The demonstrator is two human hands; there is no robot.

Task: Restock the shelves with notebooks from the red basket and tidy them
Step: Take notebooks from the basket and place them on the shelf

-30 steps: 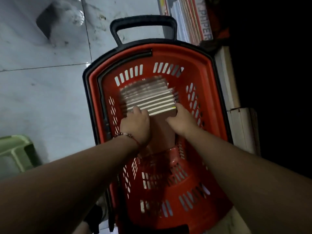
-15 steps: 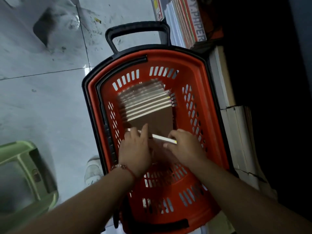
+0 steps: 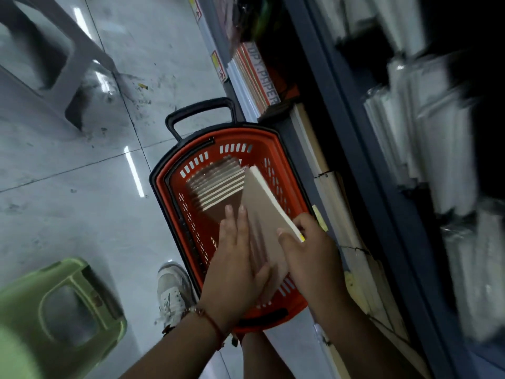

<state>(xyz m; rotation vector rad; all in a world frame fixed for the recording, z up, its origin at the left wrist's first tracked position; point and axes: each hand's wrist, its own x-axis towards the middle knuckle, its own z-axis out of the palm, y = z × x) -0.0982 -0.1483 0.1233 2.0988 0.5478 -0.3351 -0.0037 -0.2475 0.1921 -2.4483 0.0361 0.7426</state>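
Note:
A red basket (image 3: 276, 149) with a black handle stands on the floor beside the shelf unit. Several brown-covered notebooks (image 3: 216, 184) still lie fanned inside it. A small stack of brown notebooks (image 3: 263, 209) is lifted above the basket, tilted toward the shelves. My right hand (image 3: 314, 253) grips its near right edge, thumb on the cover. My left hand (image 3: 236, 258) lies against the stack's left side with its fingers straight, thumb under the near end.
Dark blue shelves (image 3: 355, 138) run along the right, holding white wrapped packs (image 3: 426, 132) and copy-paper reams (image 3: 262, 77). A green plastic stool (image 3: 54, 310) stands at lower left, a grey stool (image 3: 54, 50) at upper left. My shoe (image 3: 172, 291) is beside the basket.
Both hands have lifted a stack of notebooks out of the basket and tilted it toward the shelves. The view has swung right, bringing the shelf unit into sight.

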